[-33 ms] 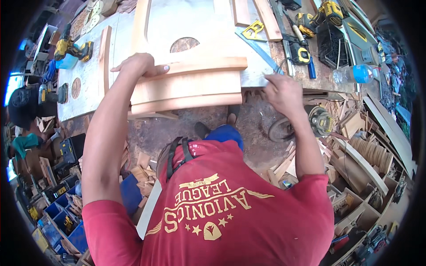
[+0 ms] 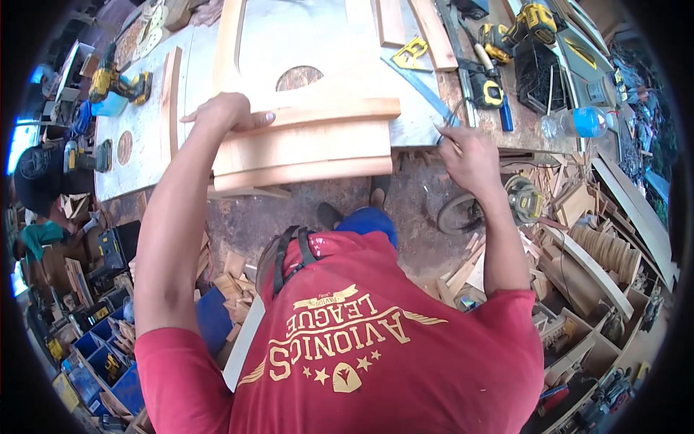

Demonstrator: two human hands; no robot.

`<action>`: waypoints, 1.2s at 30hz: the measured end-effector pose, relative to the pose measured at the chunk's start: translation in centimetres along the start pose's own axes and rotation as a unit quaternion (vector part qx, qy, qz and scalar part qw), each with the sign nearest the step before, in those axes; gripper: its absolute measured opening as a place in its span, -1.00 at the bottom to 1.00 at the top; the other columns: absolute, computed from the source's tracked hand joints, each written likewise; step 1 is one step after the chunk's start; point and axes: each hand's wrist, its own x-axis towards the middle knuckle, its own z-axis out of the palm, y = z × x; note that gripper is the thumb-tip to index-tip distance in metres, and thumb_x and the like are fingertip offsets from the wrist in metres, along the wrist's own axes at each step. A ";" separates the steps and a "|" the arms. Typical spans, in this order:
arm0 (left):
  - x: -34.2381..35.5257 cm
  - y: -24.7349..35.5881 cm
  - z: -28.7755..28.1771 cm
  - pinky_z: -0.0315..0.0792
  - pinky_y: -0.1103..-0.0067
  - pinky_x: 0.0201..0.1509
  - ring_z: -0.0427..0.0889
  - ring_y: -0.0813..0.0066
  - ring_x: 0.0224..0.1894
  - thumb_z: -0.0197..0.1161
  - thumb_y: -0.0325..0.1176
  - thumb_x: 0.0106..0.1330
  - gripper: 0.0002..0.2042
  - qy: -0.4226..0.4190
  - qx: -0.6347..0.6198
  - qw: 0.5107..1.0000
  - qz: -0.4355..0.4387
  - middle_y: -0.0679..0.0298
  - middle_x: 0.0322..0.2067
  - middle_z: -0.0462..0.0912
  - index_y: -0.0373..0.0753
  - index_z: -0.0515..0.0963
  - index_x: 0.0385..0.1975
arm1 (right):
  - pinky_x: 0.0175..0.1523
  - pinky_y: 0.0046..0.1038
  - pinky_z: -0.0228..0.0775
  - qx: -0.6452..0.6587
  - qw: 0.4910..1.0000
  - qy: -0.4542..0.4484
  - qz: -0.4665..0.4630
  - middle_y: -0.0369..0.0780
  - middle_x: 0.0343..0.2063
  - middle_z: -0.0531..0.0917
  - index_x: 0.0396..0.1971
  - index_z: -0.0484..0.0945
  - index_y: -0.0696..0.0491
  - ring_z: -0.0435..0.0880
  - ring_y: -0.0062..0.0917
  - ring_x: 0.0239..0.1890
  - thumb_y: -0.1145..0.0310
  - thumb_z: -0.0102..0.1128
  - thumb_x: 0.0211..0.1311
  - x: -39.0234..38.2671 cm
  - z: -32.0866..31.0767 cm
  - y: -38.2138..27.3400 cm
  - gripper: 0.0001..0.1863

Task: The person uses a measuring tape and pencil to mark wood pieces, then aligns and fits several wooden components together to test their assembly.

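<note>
A pale wooden piece, built of several strips with a slightly curved top rail, lies along the near edge of the bench and overhangs it. My left hand grips its left end, the thumb along the top rail and one finger pointing left; its other fingers are partly hidden. Off the piece's right end, just past the bench edge, my right hand is closed in a pinch. A thin dark line shows at its fingertips, too fine to name. Close by lies a try square with a yellow handle and blade pointing toward this hand.
On the bench stand a cordless drill at left and another drill at right. A tape measure, a blue-handled tool and a water bottle lie at right. Offcuts and a sander-like tool are below.
My right hand has shifted slightly right and away from the wooden piece. My left hand and the piece have sunk very slightly in the picture, their hold the same.
</note>
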 end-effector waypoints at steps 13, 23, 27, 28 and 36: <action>-4.9 4.7 3.1 0.36 -0.01 0.33 0.62 -0.04 0.15 0.43 0.10 0.21 -0.37 0.267 -0.095 0.959 0.016 -0.06 0.00 0.69 -0.37 0.61 0.05 | -0.09 -0.18 0.48 0.194 0.975 -0.043 0.099 -0.10 -0.32 0.70 -0.41 0.66 0.13 0.63 -0.15 -0.22 0.33 0.33 0.28 -4.3 -0.3 2.5 -0.83; -3.3 5.4 6.2 0.44 0.19 0.24 0.63 0.08 0.05 0.47 -0.28 0.14 -0.54 0.351 -0.217 0.901 0.130 0.13 -0.07 0.70 -0.23 0.59 0.06 | -0.14 0.00 0.37 0.154 0.983 -0.100 0.016 0.07 -0.37 0.60 -0.34 0.54 0.19 0.56 0.05 -0.24 0.25 0.19 0.42 2.4 -2.0 7.5 -0.73; -6.3 1.3 3.9 0.53 0.28 0.03 0.68 0.03 -0.09 0.46 -0.25 0.22 -0.59 0.390 -0.267 0.880 0.045 0.04 -0.13 0.71 -0.31 0.60 0.01 | -0.19 0.03 0.37 0.149 0.980 -0.117 0.067 0.10 -0.43 0.62 -0.33 0.55 0.19 0.60 0.11 -0.29 0.27 0.17 0.41 3.5 -1.6 7.0 -0.75; -6.8 -0.1 3.4 0.54 0.29 -0.05 0.69 0.01 -0.16 0.44 -0.23 0.27 -0.62 0.396 -0.350 0.849 0.009 0.00 -0.20 0.72 -0.35 0.60 -0.03 | -0.19 0.03 0.37 0.147 0.980 -0.120 0.065 0.10 -0.43 0.62 -0.33 0.55 0.19 0.60 0.11 -0.29 0.27 0.17 0.41 3.6 -1.5 6.5 -0.75; -2.7 -11.5 7.1 0.54 0.28 -0.22 0.72 -0.02 -0.33 0.35 -0.12 0.38 -0.63 0.389 -0.374 0.837 -0.089 -0.10 -0.40 0.70 -0.37 0.63 -0.12 | -0.14 -0.03 0.44 0.116 0.977 -0.113 0.140 0.08 -0.37 0.66 -0.23 0.62 0.18 0.65 0.06 -0.22 0.33 0.26 0.31 1.0 0.7 0.7 -0.79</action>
